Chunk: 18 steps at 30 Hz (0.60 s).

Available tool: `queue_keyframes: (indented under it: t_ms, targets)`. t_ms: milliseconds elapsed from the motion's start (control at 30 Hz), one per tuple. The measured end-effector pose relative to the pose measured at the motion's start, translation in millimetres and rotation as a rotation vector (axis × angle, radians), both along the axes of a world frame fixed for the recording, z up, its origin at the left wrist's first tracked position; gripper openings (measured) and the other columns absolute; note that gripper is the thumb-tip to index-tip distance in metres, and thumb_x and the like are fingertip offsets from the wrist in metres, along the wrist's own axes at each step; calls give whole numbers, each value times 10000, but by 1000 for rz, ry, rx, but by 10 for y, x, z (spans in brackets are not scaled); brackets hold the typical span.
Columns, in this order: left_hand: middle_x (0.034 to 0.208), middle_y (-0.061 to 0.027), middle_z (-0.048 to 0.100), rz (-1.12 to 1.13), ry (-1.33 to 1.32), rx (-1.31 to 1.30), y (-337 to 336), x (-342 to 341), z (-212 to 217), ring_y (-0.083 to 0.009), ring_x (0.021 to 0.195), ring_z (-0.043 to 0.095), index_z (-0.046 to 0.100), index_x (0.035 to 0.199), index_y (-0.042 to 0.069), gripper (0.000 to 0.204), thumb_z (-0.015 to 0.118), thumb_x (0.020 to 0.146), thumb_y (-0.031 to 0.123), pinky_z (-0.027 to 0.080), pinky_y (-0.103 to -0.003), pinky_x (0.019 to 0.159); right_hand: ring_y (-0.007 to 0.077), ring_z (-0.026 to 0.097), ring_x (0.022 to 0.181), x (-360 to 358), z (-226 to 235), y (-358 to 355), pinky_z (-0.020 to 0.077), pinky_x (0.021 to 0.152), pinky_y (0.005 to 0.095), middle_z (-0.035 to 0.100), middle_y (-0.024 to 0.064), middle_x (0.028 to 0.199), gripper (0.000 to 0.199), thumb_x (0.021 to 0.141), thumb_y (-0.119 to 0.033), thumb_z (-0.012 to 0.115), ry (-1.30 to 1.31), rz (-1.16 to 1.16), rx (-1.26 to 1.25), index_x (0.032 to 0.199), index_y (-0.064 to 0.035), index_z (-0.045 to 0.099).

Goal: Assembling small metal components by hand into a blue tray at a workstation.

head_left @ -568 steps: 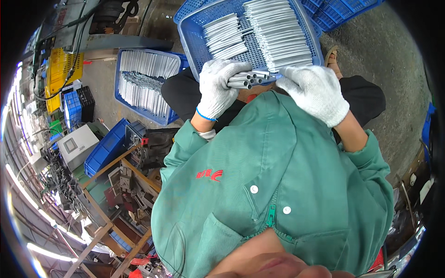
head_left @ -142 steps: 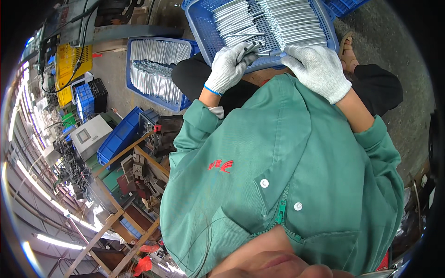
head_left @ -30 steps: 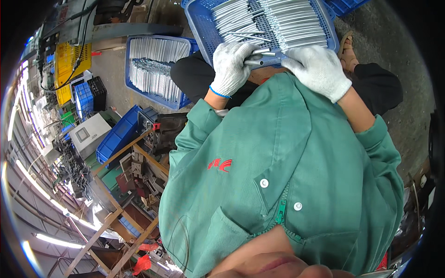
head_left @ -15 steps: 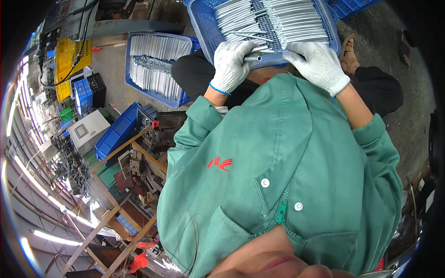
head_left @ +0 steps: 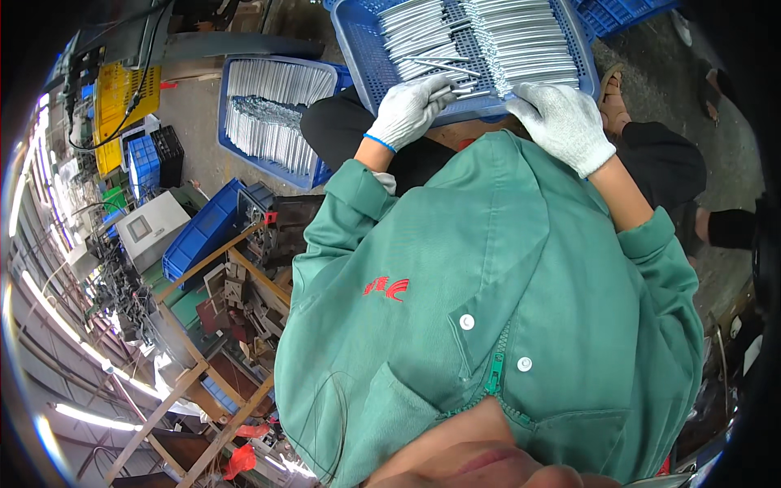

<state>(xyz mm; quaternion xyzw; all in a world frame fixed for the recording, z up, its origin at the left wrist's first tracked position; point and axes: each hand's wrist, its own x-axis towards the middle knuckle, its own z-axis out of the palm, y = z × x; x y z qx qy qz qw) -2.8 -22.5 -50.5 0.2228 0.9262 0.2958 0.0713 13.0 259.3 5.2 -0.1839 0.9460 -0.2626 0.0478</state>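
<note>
Both hands wear white knit gloves and are at the near side of a blue plastic crate (head_left: 358, 49) filled with silvery metal tubes (head_left: 533, 41). My left hand (head_left: 409, 112) is closed, its fingers pinched round the ends of a few metal tubes (head_left: 470, 91) just inside the crate's near edge. Beside these, some loose tubes lie askew over the neat left-hand stack. My right hand (head_left: 565, 126) rests at the near right rim with its fingers curled inward. Whatever those fingers grip is hidden by the glove.
To the left stands a second blue crate (head_left: 281, 167), packed with metal tubes. Part of another blue crate (head_left: 622, 16) shows at the top right. A sandalled foot (head_left: 614, 102) is beside the main crate. Farther left are a yellow crate (head_left: 122, 122) and a wooden frame (head_left: 195, 378).
My left hand has moved slightly away from me, and the tubes in its fingers now lie lower into the crate. My right hand has shifted slightly. A dark-clothed limb has appeared at the right.
</note>
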Motion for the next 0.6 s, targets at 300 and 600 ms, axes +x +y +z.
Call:
queue_keyframes:
  t_ms: [300, 600]
  targets:
    - [837, -37, 753, -93, 37, 223, 99, -6, 245, -191, 623, 597, 739, 1076, 63, 224, 720, 859, 117, 488, -314, 616, 308, 717, 692, 26, 93, -26, 542, 635, 392, 777, 98, 857, 342, 938, -372, 676, 98, 40, -65, 1007, -55, 783]
    - [919, -49, 762, -84, 178, 201, 225, 54, 333, -271, 740, 673, 763, 1041, 91, 209, 730, 850, 169, 506, -370, 740, 299, 705, 668, 16, 79, -3, 554, 618, 404, 751, 82, 800, 295, 958, -358, 626, 110, 38, -15, 967, -102, 774]
